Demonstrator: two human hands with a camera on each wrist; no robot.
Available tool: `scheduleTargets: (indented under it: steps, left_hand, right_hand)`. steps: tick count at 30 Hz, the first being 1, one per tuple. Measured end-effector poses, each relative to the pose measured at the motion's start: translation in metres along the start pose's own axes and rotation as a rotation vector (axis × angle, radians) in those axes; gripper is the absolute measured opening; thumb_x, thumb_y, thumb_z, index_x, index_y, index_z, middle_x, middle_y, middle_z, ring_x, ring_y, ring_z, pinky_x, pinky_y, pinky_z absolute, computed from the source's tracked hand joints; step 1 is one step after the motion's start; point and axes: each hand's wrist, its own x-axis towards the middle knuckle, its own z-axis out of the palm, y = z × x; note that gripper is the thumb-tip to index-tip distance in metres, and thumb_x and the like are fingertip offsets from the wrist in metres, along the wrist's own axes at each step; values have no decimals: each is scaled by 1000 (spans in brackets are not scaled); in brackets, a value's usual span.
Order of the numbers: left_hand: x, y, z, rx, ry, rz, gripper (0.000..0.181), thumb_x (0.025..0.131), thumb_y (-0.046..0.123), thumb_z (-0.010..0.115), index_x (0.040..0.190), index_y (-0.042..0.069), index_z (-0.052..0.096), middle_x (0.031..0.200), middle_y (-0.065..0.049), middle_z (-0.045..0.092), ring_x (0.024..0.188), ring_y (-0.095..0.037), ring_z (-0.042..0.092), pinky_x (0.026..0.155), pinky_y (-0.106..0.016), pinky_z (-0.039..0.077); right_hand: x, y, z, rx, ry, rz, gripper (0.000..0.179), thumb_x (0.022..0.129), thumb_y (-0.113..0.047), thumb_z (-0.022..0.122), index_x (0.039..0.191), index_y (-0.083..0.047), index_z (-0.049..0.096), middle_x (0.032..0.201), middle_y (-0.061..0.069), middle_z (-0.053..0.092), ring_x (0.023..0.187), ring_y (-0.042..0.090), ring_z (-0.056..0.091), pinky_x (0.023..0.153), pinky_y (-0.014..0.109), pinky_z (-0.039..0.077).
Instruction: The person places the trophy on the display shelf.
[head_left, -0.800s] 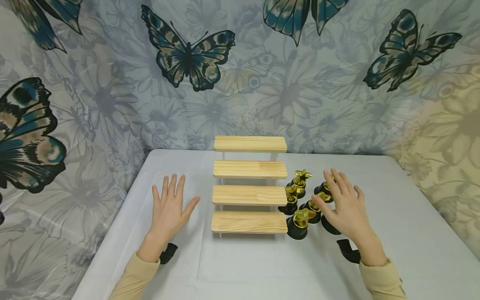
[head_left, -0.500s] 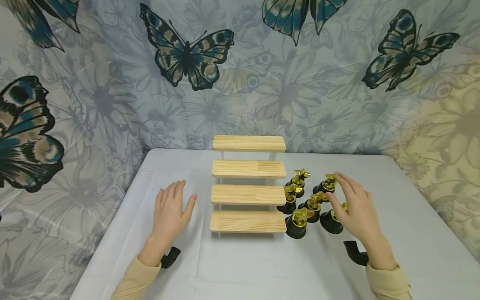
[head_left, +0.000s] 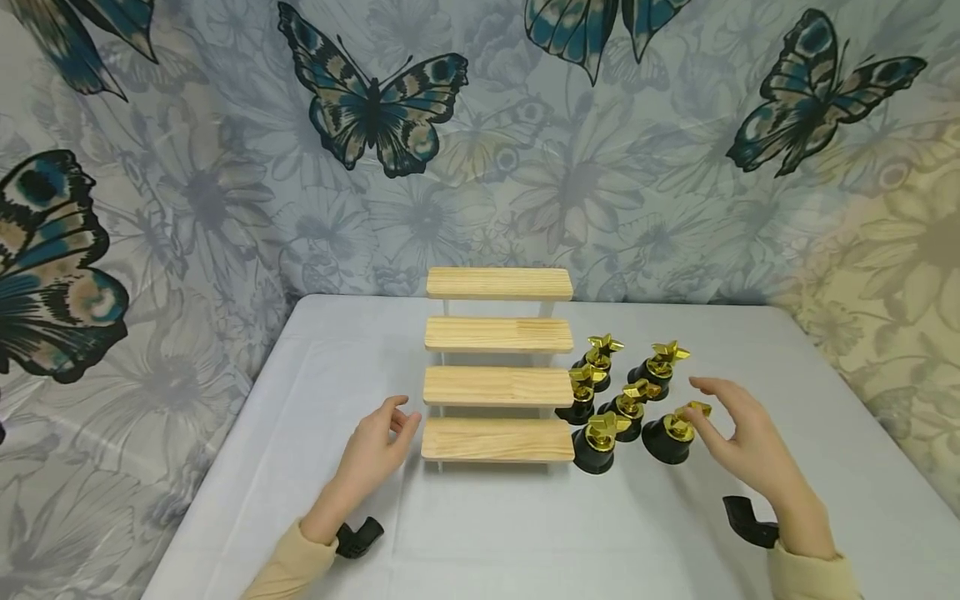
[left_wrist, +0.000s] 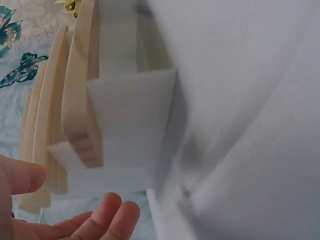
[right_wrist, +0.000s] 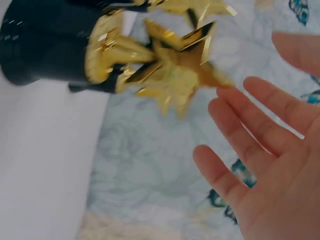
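Observation:
A stepped wooden display rack [head_left: 497, 439] with white supports stands mid-table. Several small star trophies, gold on black round bases, are grouped at its right. My right hand [head_left: 765, 454] is beside the front-right trophy [head_left: 667, 437], thumb near its gold star, fingers spread and holding nothing. In the right wrist view the fingers [right_wrist: 235, 125] are relaxed, just beside a gold star [right_wrist: 180, 60]. My left hand [head_left: 377, 446] is by the rack's left side, fingers loosely bent. The left wrist view shows its thumb [left_wrist: 27, 176] and fingertips apart near the plank ends [left_wrist: 82, 145], gripping nothing.
A white cloth covers the table [head_left: 480, 542]. Behind it hangs a butterfly-print backdrop [head_left: 495, 192]. Another trophy [head_left: 596, 446] stands close against the rack's front right corner, and one [head_left: 660, 371] stands at the back right. Black straps [head_left: 750, 522] are on both wrists.
My left hand has moved right towards the rack, and its straight fingers have bent. My right hand has shifted right and towards me, uncovering the right-hand trophies.

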Motion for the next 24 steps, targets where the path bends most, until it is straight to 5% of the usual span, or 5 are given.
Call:
scheduleTargets:
  steps: [8,24]
  left_hand:
    - [-2,-6,16,-192,-105,-82,39,97,26,50,120,-6,54,81,0,60,66,-9,55,56,-25,45]
    - [-3,-8,26,-379,-115,-145,33,96,20,54,113,-8,57,82,-5,64,71,-14,60,61,-25,47]
  right_hand:
    - [-12,16,4,57,-34,50,54,74,3,75,124,0,54,117,18,56,110,-7,41,82,10,29]
    - [-16,25,15,137,-55,22,55,70,13,73,121,-3,58,114,12,60,100,-3,49,80,12,35]
